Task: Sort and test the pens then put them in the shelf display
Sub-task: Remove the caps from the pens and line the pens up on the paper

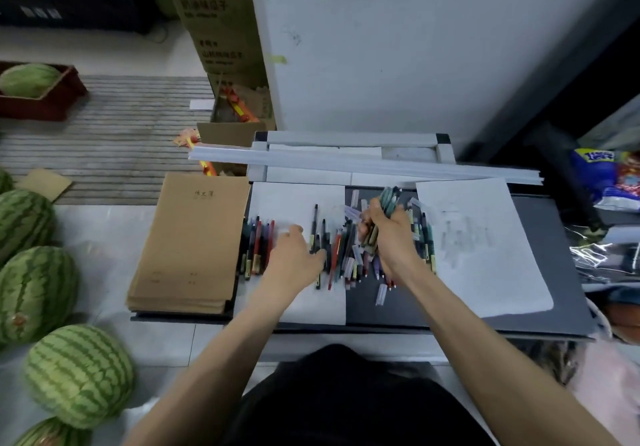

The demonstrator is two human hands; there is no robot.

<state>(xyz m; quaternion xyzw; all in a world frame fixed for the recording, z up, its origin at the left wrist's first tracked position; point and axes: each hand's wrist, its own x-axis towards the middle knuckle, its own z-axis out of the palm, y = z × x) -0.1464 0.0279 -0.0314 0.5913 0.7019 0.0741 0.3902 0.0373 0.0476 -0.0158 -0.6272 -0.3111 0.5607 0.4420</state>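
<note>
A loose pile of pens (341, 255) and clear caps lies in the middle of a dark board (398, 307). My right hand (388, 234) grips a bunch of greenish pens (388, 201) that stick up above the pile. My left hand (294, 253) lies flat, palm down, on a white sheet (294, 203), between the pile and a sorted row of red and dark pens (256, 248) at the sheet's left edge. More pens (424, 237) lie in a row to the right of my right hand.
A stack of brown notebooks (190, 241) sits left of the board. A scribbled white paper (485, 248) lies on the right. Long white strips (363, 163) lie across the back. Several watermelons (79, 373) lie on the floor at left. Cardboard boxes (221, 29) stand behind.
</note>
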